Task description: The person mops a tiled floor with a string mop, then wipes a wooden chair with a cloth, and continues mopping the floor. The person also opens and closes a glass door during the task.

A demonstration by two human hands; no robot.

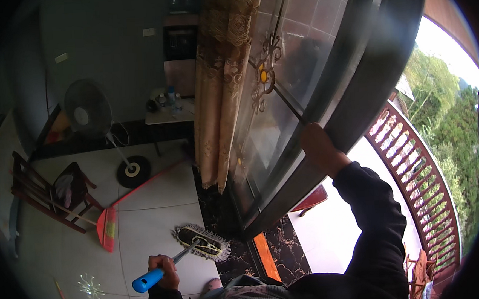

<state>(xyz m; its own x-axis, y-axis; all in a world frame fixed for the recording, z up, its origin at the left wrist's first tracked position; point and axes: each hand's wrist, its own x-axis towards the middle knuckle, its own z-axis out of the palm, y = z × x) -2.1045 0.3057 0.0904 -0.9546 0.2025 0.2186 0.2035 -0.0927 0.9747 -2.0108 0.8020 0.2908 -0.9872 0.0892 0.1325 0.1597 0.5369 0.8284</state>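
My left hand (164, 271) is closed around the pole of a flat dust mop, just beside its blue plastic handle end (148, 281). The fringed mop head (203, 241) lies on the pale floor tiles near the dark marble threshold. Raised to the right, my right hand (321, 148) is on the dark frame (343, 102) of a sliding glass door; its fingers reach around the frame's edge and are partly hidden. The door's glass pane (308, 63) carries scrolled metal decoration with a yellow centre.
A patterned curtain (224, 109) hangs beside the glass. A red broom (108, 229), a wooden chair (73, 184) with a cloth and a pedestal fan (87, 109) stand at left. A small table (169, 116) holds bottles. Outside right is a balustrade (420, 187).
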